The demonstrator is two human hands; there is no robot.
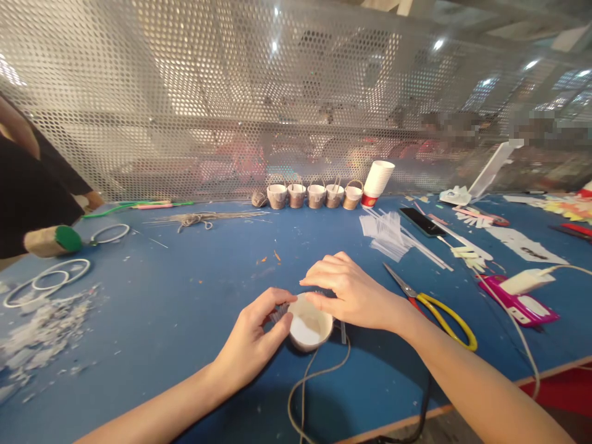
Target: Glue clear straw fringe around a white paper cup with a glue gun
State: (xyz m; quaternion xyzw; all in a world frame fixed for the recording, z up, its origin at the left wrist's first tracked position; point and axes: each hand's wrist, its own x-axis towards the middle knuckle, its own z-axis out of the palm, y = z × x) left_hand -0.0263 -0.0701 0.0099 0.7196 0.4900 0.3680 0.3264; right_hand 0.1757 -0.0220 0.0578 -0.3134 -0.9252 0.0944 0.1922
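Note:
A white paper cup (309, 333) stands on the blue table between my hands, its mouth turned up toward me. My left hand (261, 333) closes on its left side, thumb at the rim and fingers behind some clear strips. From the right, my right hand (345, 290) curls over the cup's far rim, thumb at the edge; its fingertips are partly hidden. One clear strip (343, 333) pokes out below my right hand. Thin twine (319, 374) trails from the cup toward the table's front edge.
Scissors (432, 305) with yellow and red handles lie right of my right hand. Behind are clear strips (386, 234), a phone (422, 221), stacked paper cups (380, 177) and several small handled buckets (316, 197). White rings (50, 280) and scraps (44, 333) lie left. A person (32, 179) stands far left.

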